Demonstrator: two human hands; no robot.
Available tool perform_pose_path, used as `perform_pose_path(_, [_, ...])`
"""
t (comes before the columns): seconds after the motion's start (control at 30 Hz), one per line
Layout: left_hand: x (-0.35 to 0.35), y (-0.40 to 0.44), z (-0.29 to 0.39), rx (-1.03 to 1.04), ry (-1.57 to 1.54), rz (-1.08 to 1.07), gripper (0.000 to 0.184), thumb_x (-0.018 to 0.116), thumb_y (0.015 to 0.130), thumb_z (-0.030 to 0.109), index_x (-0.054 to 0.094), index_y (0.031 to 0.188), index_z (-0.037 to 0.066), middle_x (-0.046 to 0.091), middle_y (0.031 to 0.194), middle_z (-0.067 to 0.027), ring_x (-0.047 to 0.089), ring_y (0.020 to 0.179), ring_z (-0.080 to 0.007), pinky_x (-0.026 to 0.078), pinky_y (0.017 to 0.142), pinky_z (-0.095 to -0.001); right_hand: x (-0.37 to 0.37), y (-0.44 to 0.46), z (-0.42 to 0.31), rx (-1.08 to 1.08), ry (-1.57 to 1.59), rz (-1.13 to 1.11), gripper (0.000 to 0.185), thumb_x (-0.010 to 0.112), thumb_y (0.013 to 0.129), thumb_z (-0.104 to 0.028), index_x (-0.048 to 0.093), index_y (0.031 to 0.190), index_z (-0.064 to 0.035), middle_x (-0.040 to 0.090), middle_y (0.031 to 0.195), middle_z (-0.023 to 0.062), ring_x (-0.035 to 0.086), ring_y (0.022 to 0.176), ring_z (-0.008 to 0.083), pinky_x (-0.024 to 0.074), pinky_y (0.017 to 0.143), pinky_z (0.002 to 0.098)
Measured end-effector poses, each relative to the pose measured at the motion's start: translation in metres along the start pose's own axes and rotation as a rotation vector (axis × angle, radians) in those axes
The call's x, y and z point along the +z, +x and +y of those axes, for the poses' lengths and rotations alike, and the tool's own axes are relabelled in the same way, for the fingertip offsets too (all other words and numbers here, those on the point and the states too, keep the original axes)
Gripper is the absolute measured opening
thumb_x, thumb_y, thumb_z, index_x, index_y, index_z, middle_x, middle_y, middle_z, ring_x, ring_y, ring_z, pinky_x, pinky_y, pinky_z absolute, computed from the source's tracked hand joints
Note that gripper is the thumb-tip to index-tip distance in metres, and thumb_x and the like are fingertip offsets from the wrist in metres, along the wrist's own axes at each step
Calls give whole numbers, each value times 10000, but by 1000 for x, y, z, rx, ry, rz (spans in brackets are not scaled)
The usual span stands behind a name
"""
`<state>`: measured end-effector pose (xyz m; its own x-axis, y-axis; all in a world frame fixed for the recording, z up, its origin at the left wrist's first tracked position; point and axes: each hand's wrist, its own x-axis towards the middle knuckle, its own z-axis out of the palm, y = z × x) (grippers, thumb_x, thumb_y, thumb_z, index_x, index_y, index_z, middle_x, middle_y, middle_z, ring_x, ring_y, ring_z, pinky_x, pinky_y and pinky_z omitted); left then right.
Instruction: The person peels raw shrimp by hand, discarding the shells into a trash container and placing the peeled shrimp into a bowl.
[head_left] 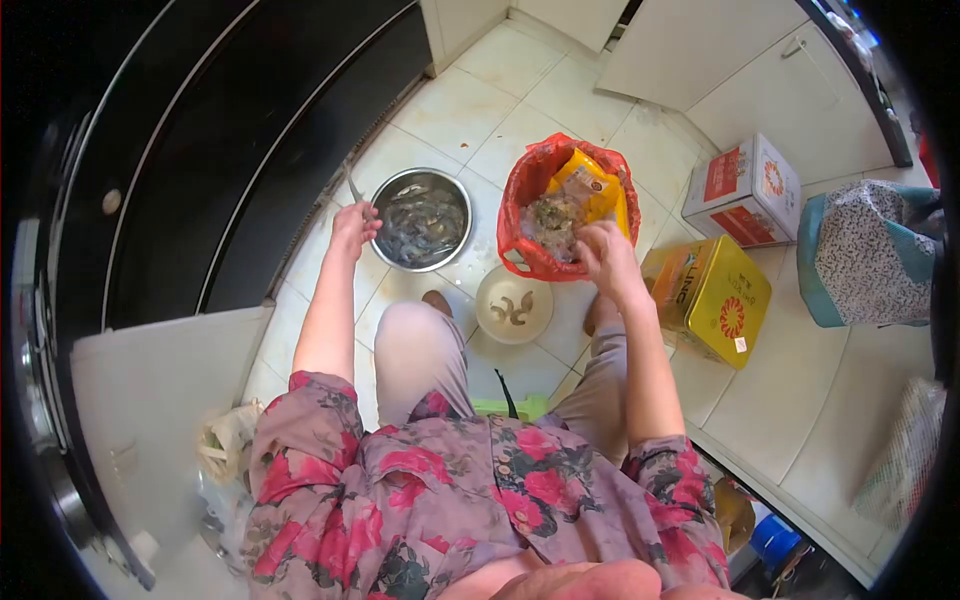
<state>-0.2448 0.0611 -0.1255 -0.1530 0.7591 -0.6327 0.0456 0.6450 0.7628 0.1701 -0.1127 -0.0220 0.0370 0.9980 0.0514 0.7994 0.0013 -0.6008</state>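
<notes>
My left hand (pixel 354 230) is closed at the left rim of a steel bowl (pixel 466 195). A slender grey thing (pixel 354 188) sticks up from its fingers; whether it is a shrimp or a tool I cannot tell. Grey raw shrimp (pixel 425 220) fill the bowl. My right hand (pixel 608 258) hangs over the near right edge of a bin lined with a red bag (pixel 515 205), fingertips pinched together; anything between them is hidden. Inside the bin lie brownish scraps (pixel 553 222) and a yellow packet (pixel 590 185). Several peeled-looking shrimp (pixel 515 308) lie in a whitish bowl (pixel 484 318) between my feet.
To the right stand a yellow-green tin box (pixel 715 300), a white and red carton (pixel 745 190) and a teal patterned bag (pixel 860 255). Black drawer fronts (pixel 250 130) line the left side. A plastic bag (pixel 228 440) is near my left elbow. The floor is pale tile (pixel 505 60).
</notes>
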Motion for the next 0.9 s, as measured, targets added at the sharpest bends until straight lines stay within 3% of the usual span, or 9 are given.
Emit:
perform_pose_path(0.17, [12,-35,23,86,-274,-122,239,488,960,208,538,1111,31,653,971,-125,675,736,-212,532,537,-301,12,2,14,23,189,107,204,669,824,-127,653,1009,-43,610,1052,174,607,978,350,495,850,422])
perform_pose_path(0.43, [131,-144,61,88,-383,-556,283,482,980,202,506,1195,20,658,1099,-164,696,851,-255,571,622,-336,-1,-18,23,131,320,187,184,654,839,-155,669,985,-43,640,970,180,624,911,336,498,829,411])
perform_pose_path(0.47, [147,-153,57,79,-396,-668,285,483,982,203,507,1196,16,658,1106,-167,695,877,-260,574,641,-336,-1,-16,24,10,279,277,199,645,851,-166,668,1004,-41,647,965,177,648,831,315,516,786,397])
perform_pose_path(0.57, [186,-169,43,44,-418,-887,297,464,998,202,495,1236,26,616,1200,-168,681,945,-269,585,692,-351,-9,-7,3,-1,409,260,215,642,857,-168,666,1028,-40,655,962,165,657,732,288,530,720,378])
perform_pose_path(0.6, [197,-175,42,29,-425,-915,300,454,1003,199,492,1248,31,603,1220,-154,679,949,-270,586,694,-354,-9,0,0,56,460,205,215,622,889,-150,658,1053,-17,658,965,142,670,764,202,535,683,319])
perform_pose_path(0.67, [214,-174,31,25,-425,-987,311,419,1013,190,498,1273,39,595,1220,-117,658,1002,-276,576,775,-357,-11,14,-10,-35,440,211,233,637,877,-158,662,1066,-24,661,947,138,671,743,225,538,689,332])
perform_pose_path(0.73, [227,-174,23,-7,-534,-984,303,417,1021,191,502,1273,47,597,1181,-98,641,1004,-246,548,840,-381,-11,24,-17,-79,437,179,249,647,863,-169,666,1076,-40,664,928,147,663,724,254,535,701,358])
perform_pose_path(0.83, [239,-173,19,-36,-612,-928,295,414,1024,194,508,1268,56,594,1179,-93,635,995,-227,536,861,-395,-5,37,-12,142,642,64,277,668,842,-173,669,1087,-45,673,884,137,660,772,275,531,725,374])
perform_pose_path(0.9, [240,-165,12,-90,-638,-894,291,412,1026,194,511,1265,61,594,1179,-90,633,990,-219,533,863,-399,-1,39,-3,-58,282,156,309,695,812,-186,673,1088,-51,677,852,138,647,815,302,521,745,397])
